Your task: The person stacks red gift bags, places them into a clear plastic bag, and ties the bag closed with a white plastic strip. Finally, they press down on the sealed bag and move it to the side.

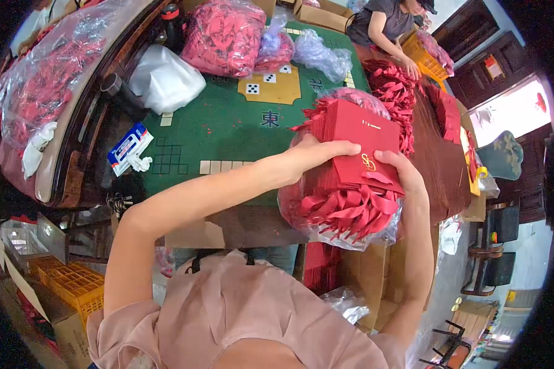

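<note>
A thick stack of red paper bags (360, 132) with gold marks and red ribbons lies in a clear plastic bag (292, 206) at the table's front edge. My left hand (317, 157) grips the stack's left side, thumb on the top bag. On the right side my right hand (403, 172) holds the same stack, its thumb near the gold logo. Loose red ribbons (351, 212) spill out below both hands. The fingers under the stack are mostly hidden.
Full bags of red ribbon items (224, 40) stand on the green table (228, 129). A tissue box (129, 147) and a white plastic bag (166, 80) lie at the left. Behind the table's right end, a person (381, 24) reaches toward red bags (391, 92). Open cardboard boxes (366, 270) stand below.
</note>
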A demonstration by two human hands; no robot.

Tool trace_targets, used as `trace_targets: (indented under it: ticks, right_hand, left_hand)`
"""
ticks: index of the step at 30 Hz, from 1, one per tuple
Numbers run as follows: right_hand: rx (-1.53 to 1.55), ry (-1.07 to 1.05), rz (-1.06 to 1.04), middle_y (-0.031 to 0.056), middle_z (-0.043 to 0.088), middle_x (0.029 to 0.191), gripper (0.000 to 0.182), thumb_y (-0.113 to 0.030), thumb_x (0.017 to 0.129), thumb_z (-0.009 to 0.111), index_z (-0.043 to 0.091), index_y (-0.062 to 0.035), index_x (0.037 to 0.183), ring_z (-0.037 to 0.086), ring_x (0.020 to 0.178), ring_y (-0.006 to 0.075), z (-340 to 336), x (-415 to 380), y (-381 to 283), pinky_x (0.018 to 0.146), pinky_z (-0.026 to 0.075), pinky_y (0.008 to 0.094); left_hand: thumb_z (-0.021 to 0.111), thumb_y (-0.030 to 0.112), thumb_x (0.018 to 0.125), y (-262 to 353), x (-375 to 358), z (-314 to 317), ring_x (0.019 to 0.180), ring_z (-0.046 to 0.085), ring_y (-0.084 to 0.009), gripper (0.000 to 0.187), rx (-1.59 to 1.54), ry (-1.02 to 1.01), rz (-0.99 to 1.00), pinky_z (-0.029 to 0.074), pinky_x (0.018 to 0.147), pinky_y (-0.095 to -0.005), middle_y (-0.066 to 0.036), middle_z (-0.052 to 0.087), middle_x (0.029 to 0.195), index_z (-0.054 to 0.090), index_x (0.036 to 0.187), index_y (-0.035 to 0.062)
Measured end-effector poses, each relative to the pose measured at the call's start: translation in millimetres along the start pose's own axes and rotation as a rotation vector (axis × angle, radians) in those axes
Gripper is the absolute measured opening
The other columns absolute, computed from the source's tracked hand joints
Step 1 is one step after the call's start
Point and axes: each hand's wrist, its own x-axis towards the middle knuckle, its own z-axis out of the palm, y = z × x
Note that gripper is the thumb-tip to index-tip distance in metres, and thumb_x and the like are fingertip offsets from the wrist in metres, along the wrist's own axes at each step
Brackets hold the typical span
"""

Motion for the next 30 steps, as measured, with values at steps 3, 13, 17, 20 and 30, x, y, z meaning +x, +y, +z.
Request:
trace_targets:
  ticks: [3, 13, 17, 20, 30]
  right_hand:
    - [-0.062, 0.058, -0.026, 0.0114, 0.064, 0.113, 0.052, -0.011, 0.078, 0.069, 0.051, -0.0005, 0.126, 0.064, 0.098, 0.0202, -4.4, 3.6, 0.6, 0.09, 0.051, 0.0328]
    - [-0.107, 0.06, -0.078, 0.0106, 0.061, 0.117, 0.056, -0.014, 0.078, 0.069, 0.049, -0.001, 0.129, 0.062, 0.101, 0.0192, -6.3, 2.3, 2.7, 0.09, 0.05, 0.0321]
    - [-0.102, 0.079, -0.06, 0.011, 0.061, 0.117, 0.058, -0.016, 0.078, 0.069, 0.048, -0.0006, 0.129, 0.062, 0.101, 0.0197, 0.2, -1.1, 0.2, 0.089, 0.05, 0.0317]
    - [-0.105, 0.064, -0.059, 0.0112, 0.061, 0.117, 0.058, -0.016, 0.078, 0.069, 0.048, -0.0003, 0.129, 0.062, 0.1, 0.0201, -2.2, 0.5, 0.6, 0.087, 0.051, 0.0319]
    - [-0.159, 0.113, -0.099, 0.0081, 0.065, 0.105, 0.042, -0.018, 0.081, 0.067, 0.056, 0.0001, 0.117, 0.064, 0.09, 0.0174, -3.9, 6.0, 9.2, 0.079, 0.054, 0.0299]
  left_hand:
    - [0.074, 0.033, 0.081, -0.3, 0.7, 1.0, 0.113, 0.057, -0.0205, 0.069, 0.016, 0.004, -0.009, 0.046, 0.098, -0.0364, -0.011, 0.056, 0.127, 0.044, 0.135, 0.0039]
    - [0.068, 0.048, 0.084, 11.4, 7.7, -8.2, 0.116, 0.056, -0.02, 0.074, 0.241, -0.102, -0.164, 0.045, 0.1, -0.0361, -0.01, 0.055, 0.131, 0.043, 0.138, 0.0054]
    - [0.064, 0.055, 0.084, 36.0, -1.8, -6.6, 0.122, 0.052, -0.02, 0.082, 0.205, -0.197, -0.184, 0.044, 0.101, -0.0367, -0.008, 0.05, 0.138, 0.036, 0.144, 0.0064]
    - [0.066, 0.066, 0.075, 41.2, -4.1, -16.9, 0.13, 0.045, -0.023, 0.094, 0.264, -0.177, -0.373, 0.035, 0.107, -0.0418, -0.011, 0.048, 0.141, 0.039, 0.143, 0.008]
    - [0.053, 0.085, 0.067, 70.6, -7.3, -19.7, 0.094, 0.067, -0.0267, 0.108, 0.898, -0.122, -0.408, 0.056, 0.074, -0.0377, -0.021, 0.066, 0.107, 0.056, 0.123, -0.0069]
